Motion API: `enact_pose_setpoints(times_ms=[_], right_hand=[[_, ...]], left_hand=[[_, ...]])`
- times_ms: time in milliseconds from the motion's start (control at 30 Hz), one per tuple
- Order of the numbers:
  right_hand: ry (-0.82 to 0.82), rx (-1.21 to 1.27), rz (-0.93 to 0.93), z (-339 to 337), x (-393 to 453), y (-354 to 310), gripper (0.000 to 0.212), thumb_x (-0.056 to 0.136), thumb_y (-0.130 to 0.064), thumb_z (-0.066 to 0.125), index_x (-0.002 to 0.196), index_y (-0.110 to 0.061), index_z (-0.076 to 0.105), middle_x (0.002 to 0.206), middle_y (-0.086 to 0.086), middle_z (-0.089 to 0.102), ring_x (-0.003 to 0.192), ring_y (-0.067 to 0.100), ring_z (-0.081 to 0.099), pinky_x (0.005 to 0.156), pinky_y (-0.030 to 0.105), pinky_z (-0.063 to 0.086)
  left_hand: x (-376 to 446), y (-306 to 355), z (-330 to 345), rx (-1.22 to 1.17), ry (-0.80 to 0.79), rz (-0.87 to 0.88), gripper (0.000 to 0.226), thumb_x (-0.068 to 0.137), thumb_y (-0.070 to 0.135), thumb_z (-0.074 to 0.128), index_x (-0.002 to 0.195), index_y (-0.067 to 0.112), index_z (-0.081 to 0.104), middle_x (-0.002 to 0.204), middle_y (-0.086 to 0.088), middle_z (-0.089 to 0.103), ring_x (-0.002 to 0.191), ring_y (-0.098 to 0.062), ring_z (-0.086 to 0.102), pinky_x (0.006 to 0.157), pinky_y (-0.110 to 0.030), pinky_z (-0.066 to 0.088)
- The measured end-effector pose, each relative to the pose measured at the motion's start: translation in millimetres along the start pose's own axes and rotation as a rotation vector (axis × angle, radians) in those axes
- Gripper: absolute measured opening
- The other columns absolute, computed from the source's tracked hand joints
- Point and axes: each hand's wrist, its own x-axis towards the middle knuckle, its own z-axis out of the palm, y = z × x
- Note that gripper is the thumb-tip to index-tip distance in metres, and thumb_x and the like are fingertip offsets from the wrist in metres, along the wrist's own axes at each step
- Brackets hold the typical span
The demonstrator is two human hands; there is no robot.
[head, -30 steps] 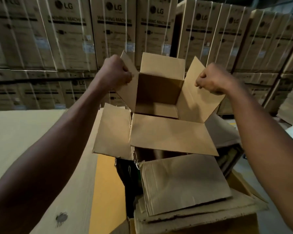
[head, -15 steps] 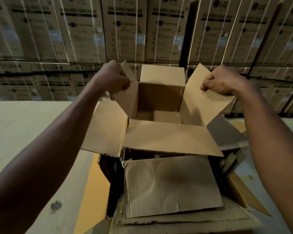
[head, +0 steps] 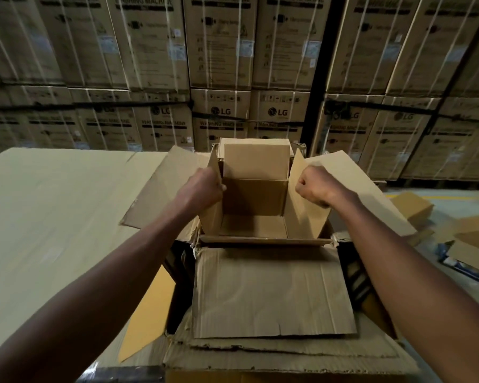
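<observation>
We see the small box in plain mid-brown, darker in its shadowed inside. The torn sheet is a paler tan, ribbed with fine lines. The stacked cartons are tan with black print and white straps. The wide board looks pale beige, and the panel beside it ochre-yellow.

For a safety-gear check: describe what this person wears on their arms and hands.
Nothing worn shows. The left hand and right hand are bare, without gloves. The left forearm and right forearm are bare to the frame edge: no sleeves or cuffs in view. No watch or band on either wrist.
</observation>
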Motion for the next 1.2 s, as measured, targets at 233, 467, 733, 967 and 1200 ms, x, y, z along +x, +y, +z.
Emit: enact_pose_setpoints(times_ms=[233, 467, 733, 967, 1200], right_hand=[[-0.041, -0.042, 0.036, 44, 2, 9, 0.028, 0.1, -0.008, 0.056, 0.073, -0.014, 0.058, 0.077, 0.007, 0.062, 0.064, 0.019, 0.059, 0.051, 0.028, 0.037], [-0.052, -0.108, 0.008, 64, 1, 10, 0.019, 0.103, -0.01, 0.054, 0.085, -0.009, 0.061, 0.086, 0.007, 0.058, 0.069, 0.019, 0.056, 0.055, 0.03, 0.037], [-0.039, -0.19, -0.021, 76, 1, 11, 0.016, 0.104, -0.011, 0.054, 0.088, -0.01, 0.058, 0.089, 0.008, 0.059, 0.079, 0.025, 0.06, 0.066, 0.036, 0.047], [0.017, -0.498, -0.065, 71, 1, 15, 0.012, 0.1, -0.018, 0.054, 0.092, -0.02, 0.062, 0.117, 0.012, 0.068, 0.131, 0.033, 0.051, 0.119, 0.054, 0.02], [0.03, -0.559, -0.035, 71, -5, 27, 0.013, 0.096, -0.015, 0.059, 0.084, -0.021, 0.058, 0.114, 0.008, 0.069, 0.135, 0.027, 0.05, 0.121, 0.06, 0.003]], left_hand=[[3, -12, 37, 0.104, -0.049, -0.011, 0.015, 0.098, 0.02, 0.064, 0.086, 0.013, 0.06, 0.08, -0.003, 0.06, 0.069, -0.014, 0.06, 0.054, -0.026, 0.045], [-3, -21, 69, 0.247, -0.05, 0.039, 0.016, 0.095, 0.014, 0.062, 0.081, 0.016, 0.053, 0.075, 0.0, 0.053, 0.067, -0.021, 0.054, 0.054, -0.036, 0.039], [-2, -21, 76, 0.356, -0.109, 0.04, 0.009, 0.097, 0.018, 0.062, 0.099, 0.009, 0.064, 0.086, -0.006, 0.059, 0.089, -0.032, 0.068, 0.063, -0.04, 0.047], [2, -24, 71, 0.616, 0.011, 0.142, 0.017, 0.097, 0.035, 0.063, 0.1, 0.019, 0.067, 0.104, -0.003, 0.071, 0.131, -0.027, 0.052, 0.121, -0.063, 0.003], [-1, -31, 61, 0.605, -0.017, 0.055, 0.017, 0.094, 0.036, 0.065, 0.099, 0.02, 0.067, 0.11, -0.005, 0.069, 0.133, -0.026, 0.049, 0.115, -0.072, -0.006]])
